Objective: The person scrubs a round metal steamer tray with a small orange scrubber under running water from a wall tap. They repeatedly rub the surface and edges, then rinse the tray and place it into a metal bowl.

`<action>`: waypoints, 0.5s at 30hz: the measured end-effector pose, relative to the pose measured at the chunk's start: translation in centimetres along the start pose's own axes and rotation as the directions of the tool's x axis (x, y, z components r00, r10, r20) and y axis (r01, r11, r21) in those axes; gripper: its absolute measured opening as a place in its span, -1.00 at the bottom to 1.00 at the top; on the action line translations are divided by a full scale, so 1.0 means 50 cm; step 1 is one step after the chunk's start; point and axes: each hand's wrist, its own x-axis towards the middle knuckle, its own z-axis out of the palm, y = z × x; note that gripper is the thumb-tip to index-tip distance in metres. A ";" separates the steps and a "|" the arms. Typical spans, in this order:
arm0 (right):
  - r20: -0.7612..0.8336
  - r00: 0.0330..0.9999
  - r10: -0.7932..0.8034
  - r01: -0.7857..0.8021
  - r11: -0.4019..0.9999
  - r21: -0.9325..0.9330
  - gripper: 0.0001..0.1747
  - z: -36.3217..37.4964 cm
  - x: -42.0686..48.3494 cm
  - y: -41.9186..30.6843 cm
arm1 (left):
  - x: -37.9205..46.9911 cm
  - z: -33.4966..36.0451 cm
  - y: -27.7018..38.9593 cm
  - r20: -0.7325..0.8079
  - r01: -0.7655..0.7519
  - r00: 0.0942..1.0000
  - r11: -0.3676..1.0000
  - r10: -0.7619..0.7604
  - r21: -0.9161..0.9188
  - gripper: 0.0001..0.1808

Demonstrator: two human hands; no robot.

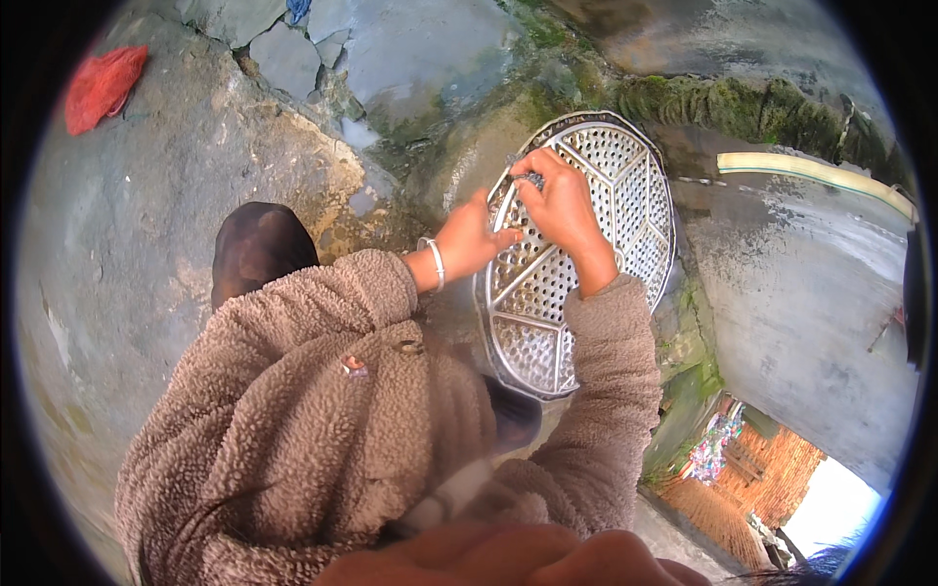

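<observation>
A large round perforated metal steamer tray (538, 282) with raised ribs stands or leans in front of me on the wet ground. My left hand (473, 236), with a pale bangle at the wrist, grips the tray's left rim, its thumb over the holed face. In my right hand (553, 192) is a grey metal scouring pad (533, 178), pinched in the fingers against the upper left part of the tray near the rim. Dark marks show along that rim. Part of the tray's lower right edge is hidden behind my right sleeve.
Cracked concrete (286, 62) and moss lie beyond the tray. A red mesh bag (106, 88) is at the far upper left. A pale yellow hose (813, 176) runs at the right, below a mossy ledge (740, 110). A brick wall (769, 469) shows at lower right.
</observation>
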 end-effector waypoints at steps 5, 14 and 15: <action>-0.522 0.852 0.049 -0.198 0.951 -0.235 -0.71 -0.051 0.097 0.136 | 0.012 0.014 -0.031 0.002 -0.029 1.000 0.999 0.028 0.033 -0.23; -0.271 0.958 -0.098 0.065 0.990 -0.126 -0.77 0.044 0.003 0.032 | 0.003 0.011 -0.020 -0.031 0.010 0.999 0.995 -0.008 0.096 -0.24; -0.212 0.966 -0.146 0.120 0.984 -0.131 -0.77 0.041 -0.018 0.014 | 0.002 0.013 -0.020 -0.025 0.006 1.000 0.996 -0.004 0.094 -0.25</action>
